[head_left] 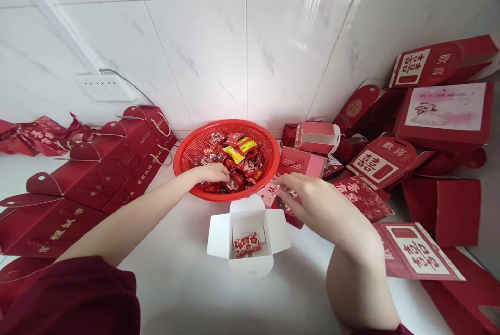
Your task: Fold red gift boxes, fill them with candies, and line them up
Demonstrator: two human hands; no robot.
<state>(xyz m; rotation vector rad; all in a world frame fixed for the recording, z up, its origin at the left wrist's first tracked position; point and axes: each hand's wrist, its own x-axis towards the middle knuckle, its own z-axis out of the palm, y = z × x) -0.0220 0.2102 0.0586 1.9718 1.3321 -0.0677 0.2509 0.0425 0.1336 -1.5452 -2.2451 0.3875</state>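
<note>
A red plastic basket against the wall holds a heap of wrapped candies, mostly red with some yellow. My left hand reaches over its near rim, fingers curled and closed at a red wrapped candy; the fingertips are partly hidden among the wrappers. In front of the basket stands an open white box with its flaps spread. Inside it lies a red-and-white patterned packet. My right hand hovers right of the box, fingers stretched and thumb apart, holding nothing visible, near a pink printed box.
Dark red gift boxes with handles line the left side. Red and pink boxes pile up on the right, reaching near my right forearm. A tiled wall with a power socket strip rises behind the white table.
</note>
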